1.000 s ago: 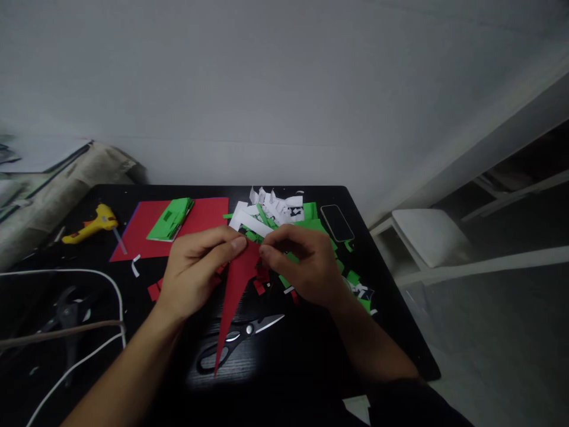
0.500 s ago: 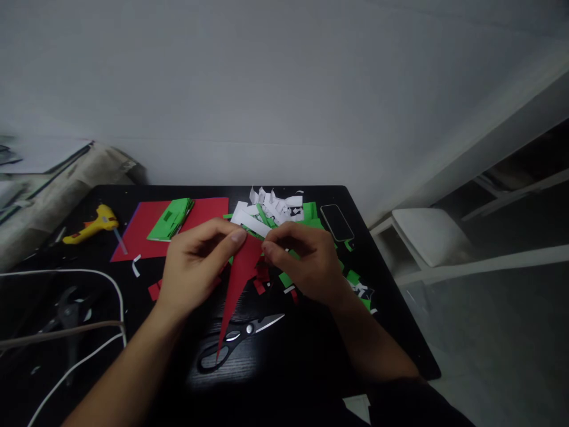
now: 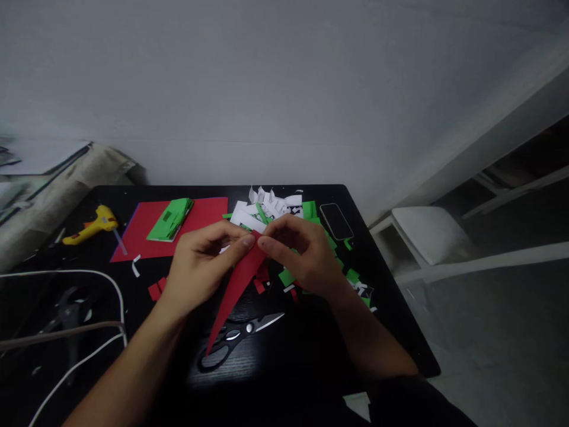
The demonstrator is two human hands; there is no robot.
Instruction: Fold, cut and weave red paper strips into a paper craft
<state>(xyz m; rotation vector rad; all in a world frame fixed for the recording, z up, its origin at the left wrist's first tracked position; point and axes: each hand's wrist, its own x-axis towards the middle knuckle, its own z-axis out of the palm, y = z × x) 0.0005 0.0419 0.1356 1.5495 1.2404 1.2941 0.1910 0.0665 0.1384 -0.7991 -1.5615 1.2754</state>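
Both hands hold a long red paper triangle above a black table. My left hand pinches its wide top edge from the left. My right hand pinches the same top end from the right, fingertips almost meeting the left thumb. The paper's narrow point hangs down toward me, over the handles of black scissors lying on the table.
A heap of green, white and red paper scraps lies behind the hands. A red sheet with a folded green sheet sits at back left, beside a yellow glue gun. A phone, white cable and white stool are nearby.
The hands have closed together and risen a little at the triangle's top. The triangle has tilted, its lower point swinging left and lifting off toward the scissor handles.
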